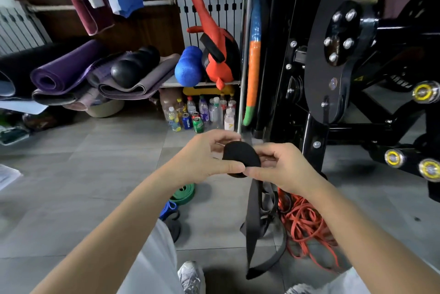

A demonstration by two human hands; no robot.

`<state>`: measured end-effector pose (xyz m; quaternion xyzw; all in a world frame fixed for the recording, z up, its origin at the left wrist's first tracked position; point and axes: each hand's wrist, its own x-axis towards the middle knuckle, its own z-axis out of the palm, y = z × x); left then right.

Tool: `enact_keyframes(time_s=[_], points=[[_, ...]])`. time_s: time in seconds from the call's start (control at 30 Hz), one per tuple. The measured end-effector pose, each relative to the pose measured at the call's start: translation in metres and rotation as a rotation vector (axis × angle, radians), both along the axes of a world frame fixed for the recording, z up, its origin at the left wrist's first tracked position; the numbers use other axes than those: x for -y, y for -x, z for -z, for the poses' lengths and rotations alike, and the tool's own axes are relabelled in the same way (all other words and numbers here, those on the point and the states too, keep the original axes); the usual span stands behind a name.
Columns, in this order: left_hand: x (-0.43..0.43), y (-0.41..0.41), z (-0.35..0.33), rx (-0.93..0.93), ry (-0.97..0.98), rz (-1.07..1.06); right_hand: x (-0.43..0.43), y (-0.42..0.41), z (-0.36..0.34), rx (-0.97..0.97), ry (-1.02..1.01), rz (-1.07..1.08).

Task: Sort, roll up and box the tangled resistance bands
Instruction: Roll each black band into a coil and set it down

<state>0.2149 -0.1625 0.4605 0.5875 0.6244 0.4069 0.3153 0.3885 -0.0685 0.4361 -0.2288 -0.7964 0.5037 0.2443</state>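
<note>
Above floor: left hand (202, 159), right hand (283, 167) grip black band roll (240, 156).

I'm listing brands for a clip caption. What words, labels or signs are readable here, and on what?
"PEPSI": on the blue can on the floor.
Green can: logo too blurred to read.
Purple-labelled bottle: print too small.
Yellow warning sticker on the black machine: symbol unreadable.
Paper sheet at the left edge: print too small.
Black band roll: no print visible.
</note>
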Motion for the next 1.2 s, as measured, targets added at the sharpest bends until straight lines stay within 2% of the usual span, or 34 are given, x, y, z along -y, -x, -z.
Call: enact_keyframes(time_s=[0.1, 0.17, 0.27, 0.33, 0.47, 0.6, 0.73, 0.83, 0.9, 1.03, 1.1, 1.13, 1.17, 1.2], points=[[-0.002, -0.003, -0.012, -0.257, -0.019, 0.045, 0.005, 0.001, -0.001, 0.06, 0.002, -0.032], [-0.003, -0.004, -0.013, -0.293, -0.036, 0.021, 0.007, 0.0, -0.002, 0.026, 0.02, -0.012], [0.0, -0.005, -0.013, -0.192, -0.064, 0.026, 0.007, -0.003, 0.001, -0.05, 0.06, 0.013], [0.002, -0.005, -0.01, -0.104, -0.069, 0.041, 0.006, -0.007, 0.008, -0.02, 0.061, -0.013], [0.007, 0.002, 0.001, 0.163, -0.049, -0.026, 0.005, -0.011, 0.019, -0.004, 0.091, -0.048], [0.012, 0.01, 0.012, 0.161, -0.004, -0.054, -0.005, -0.016, 0.009, 0.048, 0.012, 0.039], [0.011, 0.01, 0.011, 0.224, -0.036, -0.052, -0.003, -0.014, 0.004, 0.189, -0.032, -0.04], [0.01, 0.003, 0.012, 0.231, -0.04, -0.041, 0.007, -0.009, 0.014, 0.106, -0.02, -0.032], [0.01, 0.0, 0.013, 0.284, -0.063, -0.048, 0.012, -0.009, 0.018, -0.001, 0.063, -0.032], [0.013, -0.008, 0.023, 0.605, -0.067, -0.103, 0.018, -0.002, 0.022, -0.212, 0.219, 0.072], [0.013, -0.013, 0.031, 0.768, -0.059, -0.12, 0.017, 0.0, 0.021, -0.224, 0.211, 0.101], [0.014, -0.014, 0.033, 0.782, -0.044, -0.109, 0.016, -0.001, 0.019, -0.192, 0.174, 0.091], [0.015, -0.012, 0.033, 0.716, -0.018, -0.095, 0.013, -0.004, 0.015, -0.136, 0.113, 0.072], [0.014, -0.008, 0.03, 0.546, 0.009, -0.083, 0.01, -0.006, 0.011, -0.059, 0.035, 0.048]])
